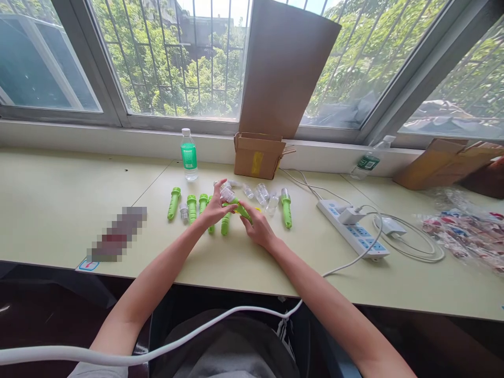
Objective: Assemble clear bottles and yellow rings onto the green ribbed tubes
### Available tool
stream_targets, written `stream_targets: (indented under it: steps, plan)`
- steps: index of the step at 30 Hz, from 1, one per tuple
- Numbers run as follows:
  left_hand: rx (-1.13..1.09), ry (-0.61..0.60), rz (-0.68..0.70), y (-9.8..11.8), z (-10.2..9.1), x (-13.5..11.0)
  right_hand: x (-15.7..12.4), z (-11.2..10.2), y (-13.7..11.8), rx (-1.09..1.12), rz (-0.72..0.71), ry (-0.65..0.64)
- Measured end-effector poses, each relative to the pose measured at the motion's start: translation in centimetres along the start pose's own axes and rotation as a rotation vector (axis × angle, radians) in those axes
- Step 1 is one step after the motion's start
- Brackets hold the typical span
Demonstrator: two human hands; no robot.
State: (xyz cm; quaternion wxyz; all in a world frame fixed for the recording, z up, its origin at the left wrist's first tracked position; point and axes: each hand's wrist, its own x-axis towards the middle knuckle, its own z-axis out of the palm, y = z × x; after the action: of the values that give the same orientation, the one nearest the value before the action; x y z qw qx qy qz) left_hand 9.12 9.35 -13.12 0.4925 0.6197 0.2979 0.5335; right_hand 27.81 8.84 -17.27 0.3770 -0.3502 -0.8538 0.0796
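Observation:
My right hand [256, 227] is closed round a green, torch-shaped plastic tube [243, 211], which tilts up to the left. At the tube's upper end, my left hand [214, 208] pinches a clear plastic cap [227, 193]; I cannot tell whether the two parts are joined. Several similar green tubes lie under and left of my hands, among them a green tube [174, 203] at the far left. A loose clear cap [183, 212] is beside it. More clear caps [261, 193] are scattered behind my right hand. To the right lies a green tube with a clear cap [286, 207].
A water bottle [189, 157] and a cardboard box [258, 156] stand near the window. On the right are a white power strip [352, 228], cables and plastic-wrapped items [464, 231]. A white cable [236, 311] crosses before my body. A blurred flat object [118, 233] lies left.

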Motion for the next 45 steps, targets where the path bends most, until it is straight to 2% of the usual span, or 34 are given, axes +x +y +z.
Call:
stream_targets:
  steps: [13, 22, 29, 38, 45]
  plan:
    - [0.133, 0.055, 0.075, -0.5, 0.6, -0.3, 0.1, -0.1, -0.1, 0.046, -0.001, 0.045]
    - [0.244, 0.041, 0.075, -0.5, 0.7, -0.5, 0.0, 0.1, -0.1, 0.066, -0.024, 0.059]
    - [0.33, 0.021, 0.099, -0.6, 0.7, -0.6, -0.1, 0.3, -0.1, 0.048, 0.082, 0.072]
    - [0.349, 0.035, 0.102, -0.8, 0.5, -0.7, 0.0, 0.4, 0.3, 0.049, 0.124, 0.118]
    - [0.355, 0.066, 0.116, -1.0, 0.4, -0.5, 0.0, 0.2, 0.2, -0.104, 0.114, 0.154]
